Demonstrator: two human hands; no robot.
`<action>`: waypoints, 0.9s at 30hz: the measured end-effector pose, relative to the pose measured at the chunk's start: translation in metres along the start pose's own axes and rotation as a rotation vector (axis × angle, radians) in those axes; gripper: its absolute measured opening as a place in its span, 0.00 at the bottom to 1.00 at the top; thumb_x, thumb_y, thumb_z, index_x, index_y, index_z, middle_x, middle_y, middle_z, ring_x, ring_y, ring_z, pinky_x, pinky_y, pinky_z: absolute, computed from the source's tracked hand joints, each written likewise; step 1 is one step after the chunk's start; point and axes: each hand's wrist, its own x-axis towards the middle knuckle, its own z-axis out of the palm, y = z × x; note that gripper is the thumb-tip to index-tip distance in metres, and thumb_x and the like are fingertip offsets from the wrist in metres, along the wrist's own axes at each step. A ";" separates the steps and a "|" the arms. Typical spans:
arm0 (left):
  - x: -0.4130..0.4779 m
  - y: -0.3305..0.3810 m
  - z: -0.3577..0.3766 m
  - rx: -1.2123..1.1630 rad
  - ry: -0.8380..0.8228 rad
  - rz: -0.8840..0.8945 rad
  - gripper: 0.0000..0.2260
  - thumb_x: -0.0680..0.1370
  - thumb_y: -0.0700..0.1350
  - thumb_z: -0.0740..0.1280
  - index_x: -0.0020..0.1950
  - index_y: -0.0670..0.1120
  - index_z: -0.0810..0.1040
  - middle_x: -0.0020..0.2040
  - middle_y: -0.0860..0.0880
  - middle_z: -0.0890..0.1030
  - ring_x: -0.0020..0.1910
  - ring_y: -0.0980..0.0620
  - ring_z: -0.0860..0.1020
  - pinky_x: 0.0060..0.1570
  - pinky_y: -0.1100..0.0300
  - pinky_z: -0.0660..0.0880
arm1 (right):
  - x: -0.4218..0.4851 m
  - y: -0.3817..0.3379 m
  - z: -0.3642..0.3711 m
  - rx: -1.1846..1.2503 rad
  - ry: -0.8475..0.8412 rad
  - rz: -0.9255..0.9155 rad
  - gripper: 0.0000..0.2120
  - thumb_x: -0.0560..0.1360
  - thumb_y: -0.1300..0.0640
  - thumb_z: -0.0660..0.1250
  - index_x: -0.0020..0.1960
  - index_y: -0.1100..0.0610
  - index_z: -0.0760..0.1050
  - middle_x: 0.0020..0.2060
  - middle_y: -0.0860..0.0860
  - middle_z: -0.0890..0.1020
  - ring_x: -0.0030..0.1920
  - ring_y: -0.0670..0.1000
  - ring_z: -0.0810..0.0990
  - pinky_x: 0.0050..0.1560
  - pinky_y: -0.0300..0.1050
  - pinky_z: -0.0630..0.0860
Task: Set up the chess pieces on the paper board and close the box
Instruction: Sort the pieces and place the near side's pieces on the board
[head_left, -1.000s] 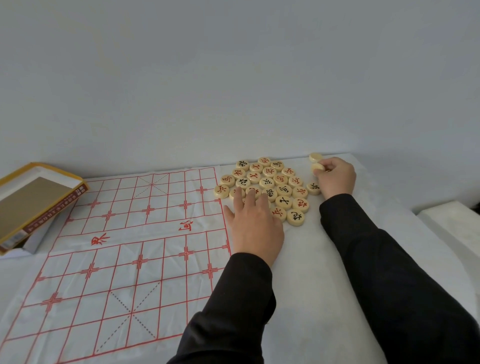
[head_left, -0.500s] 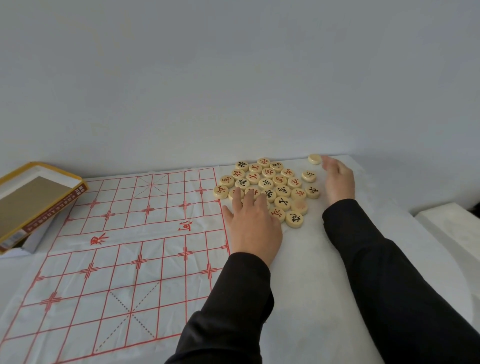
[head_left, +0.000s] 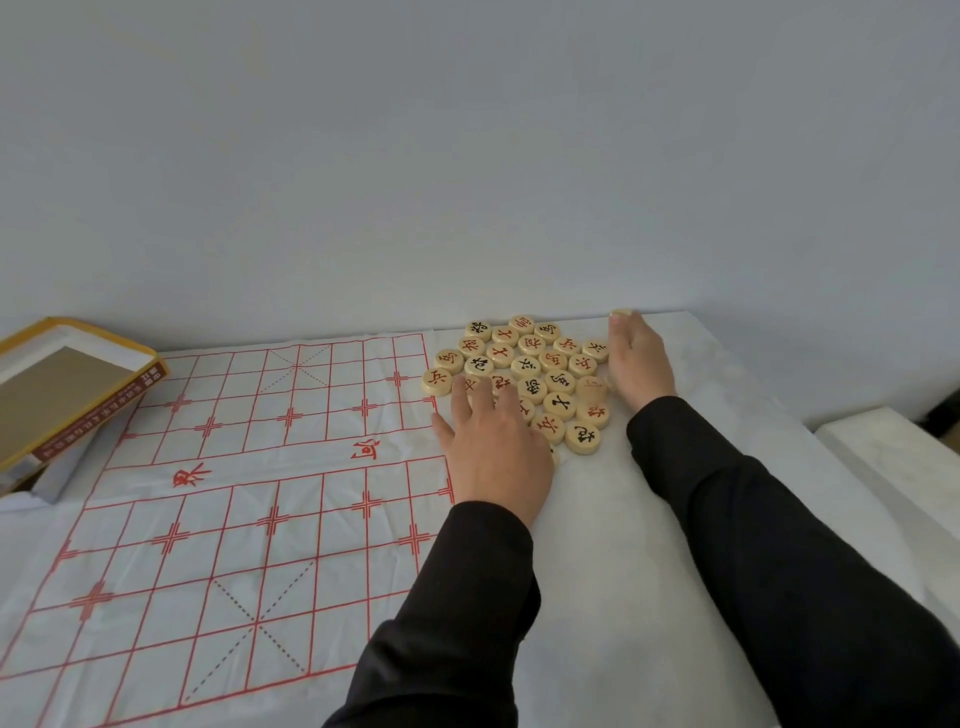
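Observation:
A white paper board (head_left: 234, 499) with a red grid lies across the table's left and middle. Several round wooden chess pieces (head_left: 530, 364) with red or black characters lie flat in a cluster just right of the board's far corner. My left hand (head_left: 493, 447) lies flat with straight fingers on the near left pieces. My right hand (head_left: 639, 358) stands on its edge against the cluster's right side, fingers straight. One blank-faced piece (head_left: 622, 313) shows at its fingertips. The yellow-rimmed box (head_left: 78, 384) sits open at the far left.
A white cloth covers the table (head_left: 675, 519). The grey wall stands right behind the pieces. A white slab (head_left: 893, 457) lies past the table's right edge. My dark sleeves cross the near right part of the table.
My right hand let go of the pieces it pinched, straightened and now presses sideways against the cluster. The loose right-hand pieces sit tighter to the group. My left hand stayed put.

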 end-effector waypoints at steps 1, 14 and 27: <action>0.000 -0.001 0.000 -0.001 -0.001 0.000 0.21 0.79 0.46 0.56 0.73 0.49 0.60 0.75 0.48 0.57 0.76 0.47 0.44 0.72 0.42 0.46 | 0.003 0.000 0.000 -0.021 -0.003 -0.006 0.24 0.82 0.47 0.47 0.72 0.59 0.65 0.74 0.55 0.61 0.74 0.54 0.59 0.73 0.47 0.56; 0.001 -0.002 -0.001 -0.086 0.028 0.013 0.21 0.78 0.45 0.57 0.72 0.49 0.63 0.74 0.50 0.60 0.76 0.48 0.46 0.73 0.44 0.47 | 0.025 0.020 -0.002 -0.081 0.122 -0.010 0.16 0.77 0.66 0.56 0.58 0.61 0.79 0.61 0.57 0.75 0.62 0.57 0.71 0.62 0.44 0.66; 0.002 -0.003 0.003 -0.090 0.069 0.052 0.21 0.78 0.44 0.58 0.72 0.49 0.64 0.74 0.50 0.61 0.75 0.49 0.49 0.73 0.46 0.51 | 0.014 0.034 -0.018 -0.328 0.171 -0.001 0.10 0.76 0.57 0.62 0.54 0.57 0.79 0.52 0.57 0.81 0.54 0.60 0.77 0.57 0.54 0.73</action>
